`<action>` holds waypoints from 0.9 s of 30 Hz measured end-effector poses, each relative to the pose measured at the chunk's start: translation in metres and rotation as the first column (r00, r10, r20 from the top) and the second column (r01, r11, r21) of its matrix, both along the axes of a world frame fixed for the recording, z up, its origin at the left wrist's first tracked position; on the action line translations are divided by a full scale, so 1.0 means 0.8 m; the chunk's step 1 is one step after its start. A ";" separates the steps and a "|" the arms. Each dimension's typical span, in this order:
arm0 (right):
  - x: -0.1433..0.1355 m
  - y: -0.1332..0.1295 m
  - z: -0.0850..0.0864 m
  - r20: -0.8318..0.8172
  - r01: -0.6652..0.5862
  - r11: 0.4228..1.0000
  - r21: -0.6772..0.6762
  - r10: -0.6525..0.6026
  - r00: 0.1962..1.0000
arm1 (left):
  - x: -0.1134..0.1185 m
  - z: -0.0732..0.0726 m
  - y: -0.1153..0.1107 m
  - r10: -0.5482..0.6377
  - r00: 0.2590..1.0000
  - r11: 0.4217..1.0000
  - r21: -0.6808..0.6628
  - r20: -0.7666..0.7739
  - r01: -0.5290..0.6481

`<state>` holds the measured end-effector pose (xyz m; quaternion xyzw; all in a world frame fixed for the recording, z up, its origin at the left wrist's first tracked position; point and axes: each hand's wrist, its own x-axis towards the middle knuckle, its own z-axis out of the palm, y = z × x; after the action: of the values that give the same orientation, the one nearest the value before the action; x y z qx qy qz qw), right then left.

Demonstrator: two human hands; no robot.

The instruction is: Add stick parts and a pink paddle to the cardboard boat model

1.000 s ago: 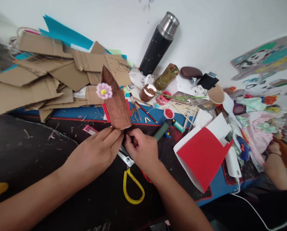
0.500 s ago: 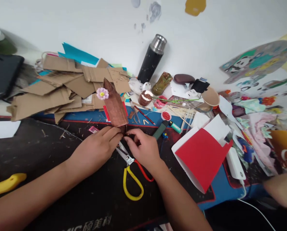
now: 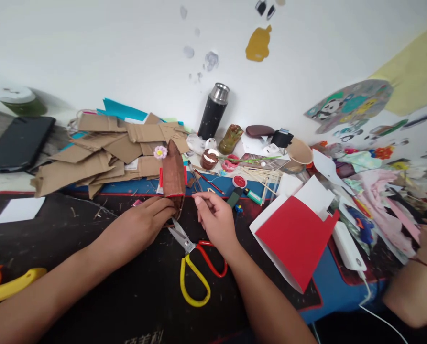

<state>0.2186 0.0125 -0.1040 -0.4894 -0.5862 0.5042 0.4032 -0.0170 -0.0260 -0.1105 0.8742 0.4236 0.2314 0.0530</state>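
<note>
My left hand (image 3: 147, 217) is closed on the lower end of a brown-painted cardboard piece (image 3: 173, 177) with a pointed top. A pink flower with a yellow centre (image 3: 160, 152) sits at its upper left, and red strips show at both sides. My right hand (image 3: 215, 215) is just to the right, apart from the cardboard. Its thumb and forefinger are drawn together; anything between them is too small to make out. Scissors (image 3: 187, 246) with one yellow and one red handle lie between my hands, their blade tips by my left fingers.
Behind are stacked cardboard scraps (image 3: 102, 148), a black thermos (image 3: 213, 112) and an open brown paint pot (image 3: 209, 160). Folded red paper (image 3: 295, 239) lies right, beside a white power strip (image 3: 348, 246). A yellow-handled tool (image 3: 16, 286) lies left. Another person's arm (image 3: 412, 291) is at far right.
My right hand has come away from the lower end of the cardboard piece, to the right. My left hand keeps its hold, and the piece stands more upright. The head view has tilted upward.
</note>
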 end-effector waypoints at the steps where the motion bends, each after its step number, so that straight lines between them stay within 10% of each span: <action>1: -0.001 0.002 0.003 -0.033 -0.012 0.999 -0.037 0.010 0.999 | -0.002 -0.001 0.000 0.004 1.000 1.000 -0.012 0.018 -0.004; 27: -0.038 0.042 -0.003 -0.588 -0.364 0.854 -0.372 0.087 0.804 | -0.015 0.031 -0.021 0.002 0.912 0.997 0.073 0.410 -0.035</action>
<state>0.1881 0.0465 -0.1066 -0.3296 -0.3609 0.7950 0.3593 -0.0290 -0.0427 -0.0857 0.8037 0.4020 0.4263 0.1036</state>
